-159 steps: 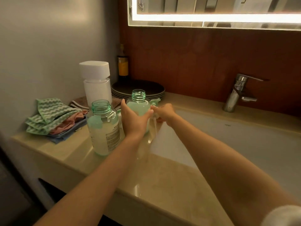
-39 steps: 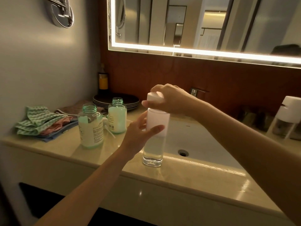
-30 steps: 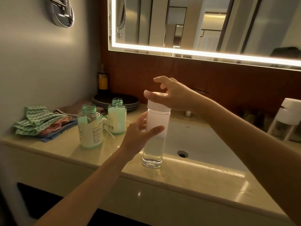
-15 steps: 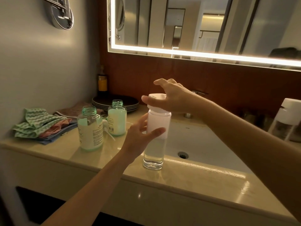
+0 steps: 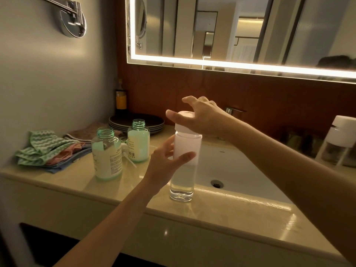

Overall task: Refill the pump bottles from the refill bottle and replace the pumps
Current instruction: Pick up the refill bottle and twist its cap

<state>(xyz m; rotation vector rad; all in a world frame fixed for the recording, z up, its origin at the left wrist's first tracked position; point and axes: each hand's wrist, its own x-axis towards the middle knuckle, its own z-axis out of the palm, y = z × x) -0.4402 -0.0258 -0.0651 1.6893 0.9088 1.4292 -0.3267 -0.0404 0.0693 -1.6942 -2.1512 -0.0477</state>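
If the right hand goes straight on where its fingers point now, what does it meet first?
The right hand points left across the cap, above the open pump bottles; the way looks free up to the wall, though depth is unclear.

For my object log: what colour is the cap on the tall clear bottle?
White; the cap shows best in head view.

Refill bottle [image 5: 182, 176]: clear, smooth, glossy; plastic or glass, can't tell. Cap [image 5: 185, 122]: matt white plastic. Front pump bottle [image 5: 107, 157] and rear pump bottle [image 5: 138, 145]: green-tinted translucent plastic, paper-look labels. Surface [image 5: 231, 214]: polished beige stone, glossy. Sink [image 5: 240, 166]: glossy white ceramic. Cloths [image 5: 44, 147]: soft matt textile. Wall bracket [image 5: 72, 22]: mirror chrome. Back panel [image 5: 192, 87]: matt reddish wood.
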